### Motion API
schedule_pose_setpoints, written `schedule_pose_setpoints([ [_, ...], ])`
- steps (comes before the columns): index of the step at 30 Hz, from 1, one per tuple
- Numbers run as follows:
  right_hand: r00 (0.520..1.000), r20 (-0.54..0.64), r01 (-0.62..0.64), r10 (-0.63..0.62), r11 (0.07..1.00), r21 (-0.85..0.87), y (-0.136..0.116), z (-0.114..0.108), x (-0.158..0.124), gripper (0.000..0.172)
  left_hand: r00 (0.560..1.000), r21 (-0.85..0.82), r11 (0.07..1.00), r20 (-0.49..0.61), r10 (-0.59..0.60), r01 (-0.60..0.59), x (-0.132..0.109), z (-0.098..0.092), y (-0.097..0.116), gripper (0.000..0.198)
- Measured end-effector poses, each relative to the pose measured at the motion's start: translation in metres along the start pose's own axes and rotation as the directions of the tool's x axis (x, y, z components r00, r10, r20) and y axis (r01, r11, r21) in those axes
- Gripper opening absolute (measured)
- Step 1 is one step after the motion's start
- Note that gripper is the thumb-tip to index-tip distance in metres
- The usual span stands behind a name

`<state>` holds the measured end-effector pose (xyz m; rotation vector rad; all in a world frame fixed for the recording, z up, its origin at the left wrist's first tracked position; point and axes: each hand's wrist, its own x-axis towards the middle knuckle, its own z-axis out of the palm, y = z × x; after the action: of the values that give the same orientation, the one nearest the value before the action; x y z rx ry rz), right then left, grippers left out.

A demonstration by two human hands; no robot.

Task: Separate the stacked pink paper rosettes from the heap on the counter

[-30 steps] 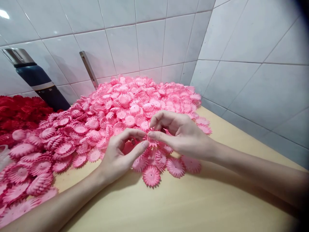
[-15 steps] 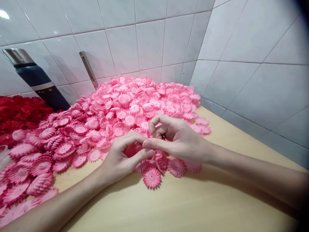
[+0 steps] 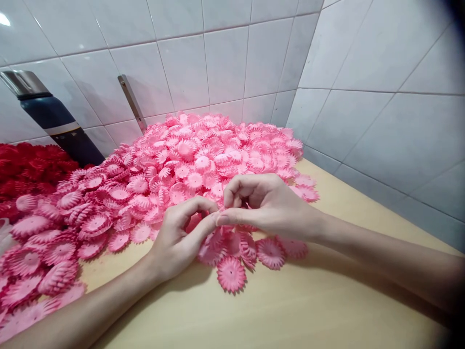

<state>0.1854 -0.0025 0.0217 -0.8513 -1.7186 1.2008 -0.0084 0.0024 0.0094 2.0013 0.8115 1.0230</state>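
Note:
My left hand (image 3: 176, 242) and my right hand (image 3: 271, 206) meet at their fingertips over the near side of a heap of pink scalloped paper-like flower discs (image 3: 187, 150). Thumb and forefinger are pinched together on each hand. Whatever lies between the fingertips is too small or hidden to make out. The right hand's other fingers are curled in. Just below the hands, several darker pink discs (image 3: 271, 253) lie on the table. The nearest single disc (image 3: 231, 274) lies flat, a small dark hole in its middle.
Pink discs spread along the left of the pale wooden table (image 3: 283, 310). Red ones (image 3: 31, 167) are heaped at the far left beside a dark blue steel-capped bottle (image 3: 58, 116). A metal strip (image 3: 131, 104) leans at the tiled wall (image 3: 228, 63).
My left thumb has moved up against the right thumb and fingertip, closing the left hand's pinch. The loose discs below appear slightly lower and more spread out.

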Motion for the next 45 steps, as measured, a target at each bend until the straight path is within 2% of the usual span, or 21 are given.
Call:
schedule_pose_setpoints([
  [3, 0.999, -0.033, -0.011, 0.012, 1.0, 0.01, -0.001, 0.0, 0.001, 0.027, 0.989, -0.079, 0.994, -0.119, -0.085, 0.076, 0.0, 0.0, -0.003, 0.011],
  [6, 0.998, -0.058, 0.0, 0.0, 1.0, -0.014, -0.002, -0.001, 0.0, 0.025, 0.949, -0.22, 0.968, -0.261, -0.175, 0.118, 0.004, -0.001, -0.012, 0.009],
  [7, 0.998, -0.066, 0.008, -0.01, 1.0, -0.029, -0.003, -0.002, 0.0, 0.022, 0.921, -0.294, 0.949, -0.327, -0.211, 0.112, 0.007, -0.002, -0.015, 0.01],
  [8, 0.996, -0.083, 0.019, -0.023, 0.999, -0.046, -0.003, -0.004, 0.0, 0.02, 0.87, -0.377, 0.924, -0.43, -0.241, 0.069, 0.009, -0.002, -0.018, 0.014],
  [9, 0.993, -0.108, 0.032, -0.039, 0.997, -0.065, -0.004, -0.005, 0.0, 0.017, 0.823, -0.429, 0.901, -0.486, -0.295, 0.069, 0.01, -0.003, -0.021, 0.017],
  [10, 0.989, -0.135, 0.047, -0.058, 0.995, -0.085, -0.005, -0.007, 0.0, 0.015, 0.808, -0.452, 0.889, -0.498, -0.316, 0.069, 0.011, -0.003, -0.022, 0.017],
  [13, 0.977, -0.176, 0.101, -0.122, 0.987, -0.124, -0.006, -0.011, 0.001, 0.011, 0.881, -0.358, 0.929, -0.406, -0.244, 0.092, 0.01, -0.002, -0.021, 0.018],
  [15, 0.978, -0.159, 0.117, -0.137, 0.985, -0.129, -0.005, -0.012, 0.002, 0.01, 0.908, -0.272, 0.957, -0.368, -0.2, 0.101, 0.008, 0.0, -0.016, 0.022],
  [18, 0.982, -0.141, 0.112, -0.128, 0.987, -0.118, -0.002, -0.01, 0.002, 0.011, 0.912, -0.199, 0.976, -0.377, -0.164, 0.093, 0.008, 0.002, -0.011, 0.024],
  [22, 0.983, -0.133, 0.107, -0.123, 0.987, -0.123, -0.001, -0.007, 0.001, 0.014, 0.911, -0.188, 0.976, -0.376, -0.171, 0.106, 0.01, 0.002, -0.011, 0.028],
  [25, 0.984, -0.143, 0.086, -0.108, 0.985, -0.15, -0.002, -0.006, 0.002, 0.013, 0.931, -0.172, 0.98, -0.331, -0.155, 0.102, 0.01, 0.003, -0.012, 0.022],
  [28, 0.982, -0.166, 0.073, -0.095, 0.988, -0.134, -0.001, -0.006, 0.002, 0.015, 0.946, -0.075, 0.995, -0.315, -0.082, 0.061, 0.008, 0.002, -0.01, 0.017],
  [30, 0.979, -0.18, 0.073, -0.093, 0.99, -0.117, 0.001, -0.004, 0.002, 0.019, 0.968, 0.02, 1.0, -0.251, 0.013, -0.008, 0.006, 0.001, -0.008, 0.011],
  [32, 0.98, -0.177, 0.078, -0.095, 0.992, -0.102, 0.001, -0.002, 0.001, 0.023, 0.984, 0.076, 0.993, -0.143, 0.105, -0.095, 0.004, -0.001, -0.007, 0.008],
  [35, 0.984, -0.155, 0.081, -0.091, 0.995, -0.066, 0.001, 0.003, 0.0, 0.025, 0.983, 0.105, 0.979, -0.039, 0.178, -0.173, 0.002, -0.001, -0.005, 0.012],
  [41, 0.99, -0.04, 0.136, -0.137, 0.99, -0.041, 0.002, 0.007, -0.002, 0.02, 0.975, 0.147, 0.964, 0.046, 0.217, -0.222, 0.005, 0.002, -0.004, 0.009],
  [45, 0.988, -0.026, 0.148, -0.151, 0.986, -0.076, 0.003, 0.006, -0.002, 0.021, 0.981, 0.082, 0.98, 0.079, 0.175, -0.182, 0.005, 0.001, -0.003, 0.005],
])
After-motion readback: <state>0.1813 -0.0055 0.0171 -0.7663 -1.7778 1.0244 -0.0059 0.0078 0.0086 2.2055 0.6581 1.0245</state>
